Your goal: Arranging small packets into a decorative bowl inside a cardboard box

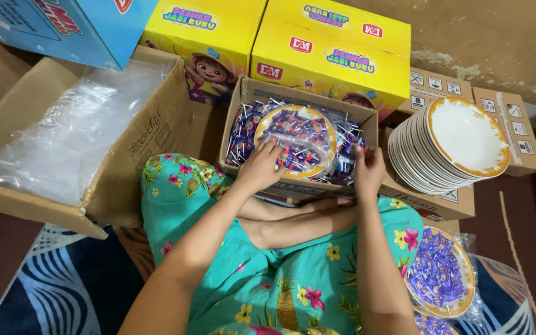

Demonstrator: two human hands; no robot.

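Round orange-rimmed plate (295, 141) heaped with blue-wrapped lollipops lies in open cardboard box (243, 99), straight ahead; left hand (260, 166) rests half-open on it, nearer; right hand (368, 169) curls at its right edge.

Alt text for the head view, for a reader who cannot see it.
A seated person's left hand and right hand rest on a plate of blue-wrapped candies inside an open cardboard box. A stack of white plates sits to the right, a wrapped plate of candies below it.

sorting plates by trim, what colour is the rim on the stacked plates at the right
Orange-gold rim around a white centre on the stacked plates, clearest in the head view.
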